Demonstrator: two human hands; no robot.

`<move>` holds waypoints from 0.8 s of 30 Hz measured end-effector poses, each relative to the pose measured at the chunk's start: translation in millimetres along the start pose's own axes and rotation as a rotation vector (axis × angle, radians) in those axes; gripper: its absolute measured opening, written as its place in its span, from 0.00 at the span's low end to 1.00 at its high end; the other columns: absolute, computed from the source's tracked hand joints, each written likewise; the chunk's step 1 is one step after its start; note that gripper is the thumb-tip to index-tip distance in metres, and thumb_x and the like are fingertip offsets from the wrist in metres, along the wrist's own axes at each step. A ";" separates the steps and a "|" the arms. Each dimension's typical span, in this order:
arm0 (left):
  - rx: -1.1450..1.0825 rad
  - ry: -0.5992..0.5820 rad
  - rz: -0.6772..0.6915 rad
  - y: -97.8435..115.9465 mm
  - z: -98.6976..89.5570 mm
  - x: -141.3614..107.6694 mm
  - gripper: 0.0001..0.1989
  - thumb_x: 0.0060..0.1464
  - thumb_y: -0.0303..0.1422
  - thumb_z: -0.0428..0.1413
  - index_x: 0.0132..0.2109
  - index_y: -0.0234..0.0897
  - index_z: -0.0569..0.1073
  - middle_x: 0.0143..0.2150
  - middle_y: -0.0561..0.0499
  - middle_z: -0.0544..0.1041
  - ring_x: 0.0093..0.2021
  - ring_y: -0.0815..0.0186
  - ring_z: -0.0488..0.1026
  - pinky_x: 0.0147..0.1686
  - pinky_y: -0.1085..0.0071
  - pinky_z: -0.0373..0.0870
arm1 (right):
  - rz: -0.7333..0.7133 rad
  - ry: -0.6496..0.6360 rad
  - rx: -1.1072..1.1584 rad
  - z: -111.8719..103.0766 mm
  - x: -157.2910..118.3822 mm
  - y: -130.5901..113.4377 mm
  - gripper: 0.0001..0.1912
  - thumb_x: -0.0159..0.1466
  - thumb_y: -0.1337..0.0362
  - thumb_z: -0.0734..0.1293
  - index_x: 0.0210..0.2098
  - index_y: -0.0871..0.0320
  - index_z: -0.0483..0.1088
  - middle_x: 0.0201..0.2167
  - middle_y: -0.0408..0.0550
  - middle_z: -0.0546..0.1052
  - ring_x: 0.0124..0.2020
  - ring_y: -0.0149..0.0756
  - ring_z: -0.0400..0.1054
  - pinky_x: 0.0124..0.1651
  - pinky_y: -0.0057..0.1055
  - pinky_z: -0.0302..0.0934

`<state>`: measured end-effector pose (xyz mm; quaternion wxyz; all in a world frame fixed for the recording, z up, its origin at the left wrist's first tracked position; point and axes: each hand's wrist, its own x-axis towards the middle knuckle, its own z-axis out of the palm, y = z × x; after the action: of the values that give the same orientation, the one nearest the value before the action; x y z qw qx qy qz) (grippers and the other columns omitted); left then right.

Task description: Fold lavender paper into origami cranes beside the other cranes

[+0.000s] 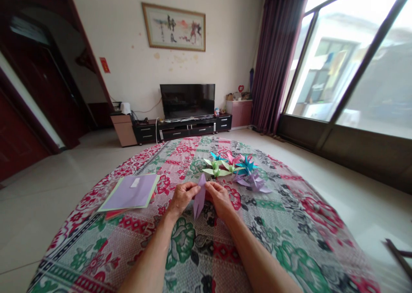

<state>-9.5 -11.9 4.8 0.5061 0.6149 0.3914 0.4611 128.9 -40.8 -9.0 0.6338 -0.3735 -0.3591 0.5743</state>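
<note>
Between my two hands is a purple folded paper (200,198), a long narrow diamond with a split lower end, held upright above the table. My left hand (185,195) pinches its left edge with thumb and forefinger. On the opposite edge, the fingers of my right hand (219,195) are closed on the same paper. Just beyond my hands sit several folded paper cranes: light green (216,171), blue (247,166), pink (233,159) and purple (255,182).
A stack of square paper sheets (128,195), purple on top, lies left of my hands with a small white piece (135,182) on it. A flowered cloth (277,224) covers the round table. Past it stand a television (188,101) and a low cabinet (186,132).
</note>
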 end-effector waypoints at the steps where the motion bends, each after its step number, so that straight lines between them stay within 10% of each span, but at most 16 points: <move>1: -0.017 0.007 -0.004 -0.4 -0.4 0.4 0.11 0.43 0.38 0.58 0.28 0.33 0.76 0.21 0.54 0.72 0.22 0.71 0.64 0.24 0.75 0.60 | 0.003 -0.014 0.018 0.3 -0.3 -1.0 0.18 0.48 0.50 0.70 0.32 0.57 0.70 0.26 0.42 0.74 0.26 0.33 0.69 0.34 0.32 0.64; 24: -0.105 0.055 -0.026 -4.2 -2.2 2.2 0.14 0.44 0.39 0.59 0.35 0.32 0.76 0.20 0.54 0.71 0.22 0.71 0.65 0.23 0.76 0.62 | 0.040 -0.086 0.004 7.1 -4.5 -1.6 0.21 0.45 0.55 0.73 0.36 0.57 0.70 0.28 0.42 0.75 0.28 0.33 0.70 0.34 0.30 0.64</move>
<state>-11.1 -8.5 1.2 0.5327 0.5695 0.3882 0.4912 123.1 -45.0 -4.4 0.6068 -0.3545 -0.3774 0.6031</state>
